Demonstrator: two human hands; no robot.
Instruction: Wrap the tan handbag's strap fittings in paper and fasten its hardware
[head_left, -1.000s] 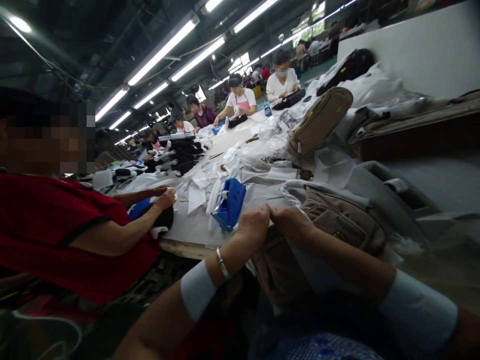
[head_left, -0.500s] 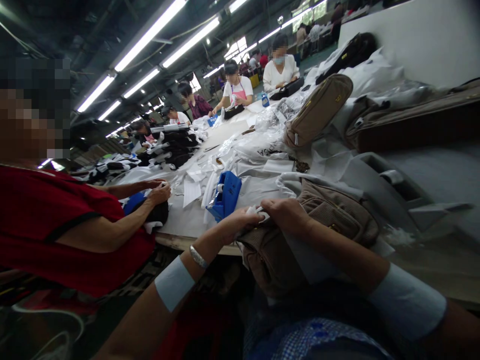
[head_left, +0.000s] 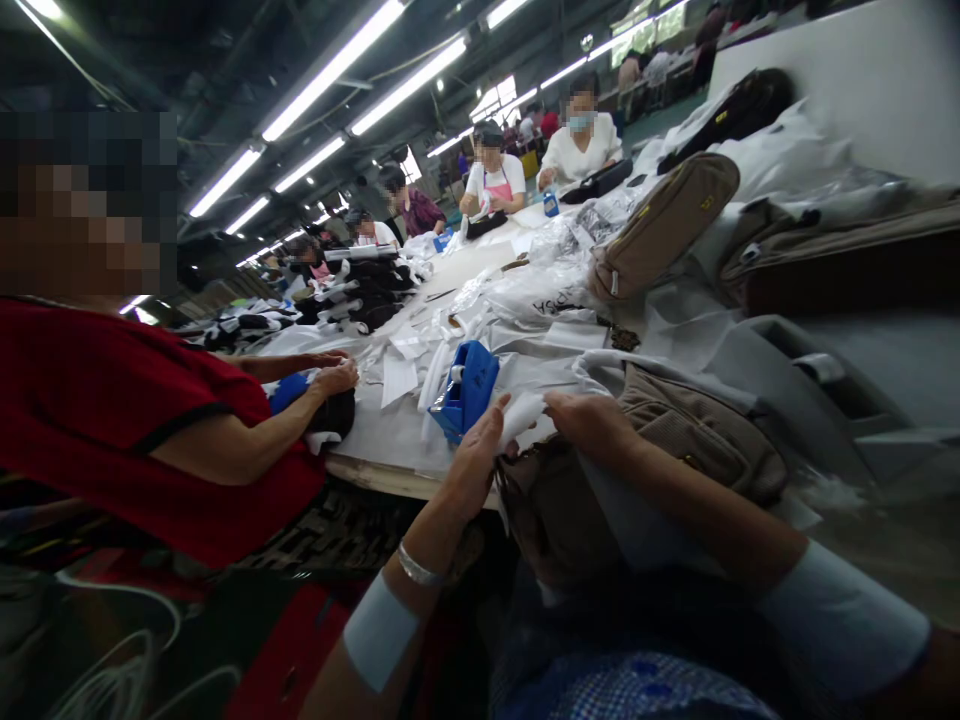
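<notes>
A brown corduroy bag with a zipped pocket lies at the table edge in front of me, its near part hanging towards my lap. A piece of white wrapping sheet stands up over the bag's near left end, between my hands. My left hand has its fingers closed on the left side of this sheet, with fingertips pointing up. On the other side, my right hand pinches the sheet's right edge, its knuckles over the bag. The bag part beneath my right forearm is hidden.
A blue box stands just beyond my left hand. Brown bags, including one upright bag, lie among white wrapping at the right. At the left, a co-worker in a red shirt handles a dark item. Other people work farther along the table.
My left hand has turned so its fingers point upward, and the white sheet shows larger between my hands. The whole view has shifted, with things now a little farther right.
</notes>
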